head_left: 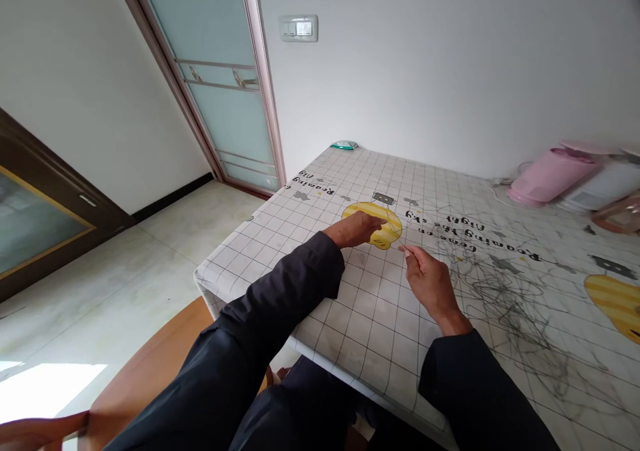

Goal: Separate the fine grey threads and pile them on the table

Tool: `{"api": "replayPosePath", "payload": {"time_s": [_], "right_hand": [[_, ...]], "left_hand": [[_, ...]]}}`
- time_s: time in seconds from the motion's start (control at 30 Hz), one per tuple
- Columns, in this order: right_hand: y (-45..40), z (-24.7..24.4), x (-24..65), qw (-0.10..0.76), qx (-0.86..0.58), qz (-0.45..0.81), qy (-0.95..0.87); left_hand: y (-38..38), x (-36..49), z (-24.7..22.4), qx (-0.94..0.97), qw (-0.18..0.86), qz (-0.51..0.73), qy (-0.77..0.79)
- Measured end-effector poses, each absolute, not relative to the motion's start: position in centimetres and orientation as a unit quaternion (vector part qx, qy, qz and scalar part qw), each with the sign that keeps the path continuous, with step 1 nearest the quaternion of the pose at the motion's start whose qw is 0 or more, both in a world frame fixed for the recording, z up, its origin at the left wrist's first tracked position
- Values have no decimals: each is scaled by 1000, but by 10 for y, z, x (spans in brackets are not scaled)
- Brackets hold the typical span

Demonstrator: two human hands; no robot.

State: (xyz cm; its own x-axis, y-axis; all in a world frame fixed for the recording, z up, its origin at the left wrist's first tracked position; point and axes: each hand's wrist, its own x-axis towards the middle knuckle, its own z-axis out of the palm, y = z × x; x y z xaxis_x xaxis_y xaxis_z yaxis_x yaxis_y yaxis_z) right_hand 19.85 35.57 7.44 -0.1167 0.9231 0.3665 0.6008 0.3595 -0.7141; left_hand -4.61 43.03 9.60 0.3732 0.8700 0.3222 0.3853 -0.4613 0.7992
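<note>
My left hand (359,228) hovers over the yellow balloon print on the checked tablecloth (367,298), its fingers bent together in a pinch. My right hand (431,279) is just to the right and nearer to me, thumb and forefinger pressed together. Whatever either hand pinches is too thin to make out. A loose tangle of thin dark strands (517,308) lies on the cloth right of my right hand, with more single strands spread behind it. From the picture I cannot tell whether they are thread or wire.
A pink kettle-like container (553,176) stands by the wall at the right, beside a white one (607,181). A small green-and-white packet (345,145) lies at the far table corner. A wooden chair (150,358) stands at the table's left edge.
</note>
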Motion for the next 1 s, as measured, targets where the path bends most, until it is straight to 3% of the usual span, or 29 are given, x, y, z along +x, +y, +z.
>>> {"api": "replayPosePath", "payload": {"time_s": [0.1,0.23,0.43,0.6,0.8,0.87,1.0], "right_hand": [[356,75,202,394,-546,194,-714],[353,83,202,414,-580,208,-670],[344,94,183,482,-550,304,-610],[358,120,149,488,-505,335,-628],[455,155,56,510,-434,450,-591],[493,156,18,471,-473,527,-526],[556,142,-46,423,-523,561,-483]], "left_hand": [[447,-69,96,799,242,332,438],[490,-108,104,745,77,198,632],[539,-132,100,674,49,161,719],[528,-131,84,710,47,137,689],[448,-125,69,818,39,116,562],[422,-120,64,844,35,118,522],[399,-111,57,893,-29,119,433]]}}
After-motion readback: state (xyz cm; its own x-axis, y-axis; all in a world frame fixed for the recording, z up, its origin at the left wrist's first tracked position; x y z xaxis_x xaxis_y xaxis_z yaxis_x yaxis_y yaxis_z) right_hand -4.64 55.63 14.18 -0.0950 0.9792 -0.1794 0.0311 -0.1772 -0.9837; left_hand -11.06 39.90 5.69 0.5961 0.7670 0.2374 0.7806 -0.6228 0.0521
